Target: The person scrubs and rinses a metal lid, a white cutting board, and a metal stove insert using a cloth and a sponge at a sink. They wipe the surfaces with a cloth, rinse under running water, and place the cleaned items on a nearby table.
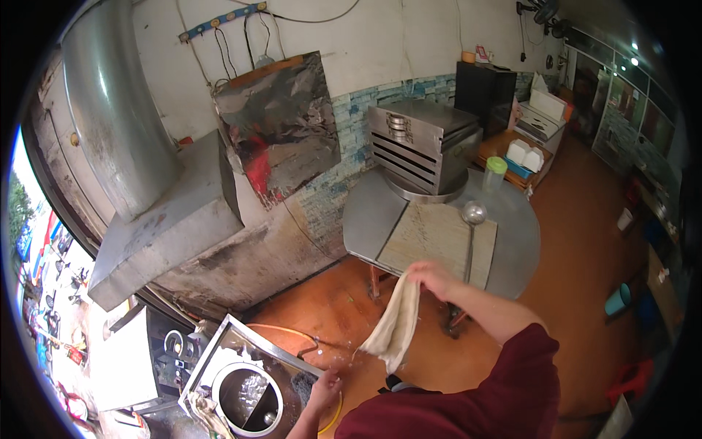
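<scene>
My right hand (433,279) is raised by the near edge of the round metal table (515,263), gripping a cream cloth (396,324) that hangs down over the floor. My left hand (327,386) is low at the corner of the metal stove frame (263,340), its fingers at the rim. Beside it lies a dark scouring pad (303,386); whether the fingers hold anything is not clear. Set in the stove top is a round pot (220,403) with liquid inside. On the table, a long-handled metal ladle (473,230) lies across a worn wooden board (428,233).
A slatted stainless steel box (408,148) and a green-lidded clear container (495,174) stand on the table. Over the stove side hangs a metal hood (170,225). An orange hose (285,327) runs along the floor. Another cloth (205,411) drapes the stove's left side.
</scene>
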A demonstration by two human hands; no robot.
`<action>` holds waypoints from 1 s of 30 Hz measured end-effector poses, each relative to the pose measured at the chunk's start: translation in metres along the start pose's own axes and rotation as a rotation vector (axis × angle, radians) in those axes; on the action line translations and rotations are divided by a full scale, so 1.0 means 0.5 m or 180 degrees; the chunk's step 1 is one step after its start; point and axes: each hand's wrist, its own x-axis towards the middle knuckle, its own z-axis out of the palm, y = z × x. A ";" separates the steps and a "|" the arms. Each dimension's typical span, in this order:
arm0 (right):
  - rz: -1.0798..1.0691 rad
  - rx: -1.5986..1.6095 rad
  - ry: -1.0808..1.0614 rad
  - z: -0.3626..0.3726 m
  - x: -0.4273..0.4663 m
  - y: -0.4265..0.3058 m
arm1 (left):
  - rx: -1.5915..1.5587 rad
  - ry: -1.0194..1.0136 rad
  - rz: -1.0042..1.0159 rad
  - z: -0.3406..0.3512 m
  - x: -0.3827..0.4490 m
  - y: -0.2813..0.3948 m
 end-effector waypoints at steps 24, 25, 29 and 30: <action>0.1586 -0.1357 -0.2493 0.457 0.137 0.641 | -0.0585 0.1992 -0.2462 -0.032 -0.420 -0.164; 0.1297 -0.1619 -0.2871 0.484 0.098 0.659 | -0.0630 0.1907 -0.2489 -0.044 -0.434 -0.181; 0.0383 -0.2386 -0.3686 0.554 0.002 0.637 | -0.0667 0.1918 -0.2560 -0.065 -0.492 -0.349; 0.0283 -0.2570 -0.3693 0.570 -0.018 0.629 | -0.0737 0.1924 -0.2566 -0.092 -0.500 -0.393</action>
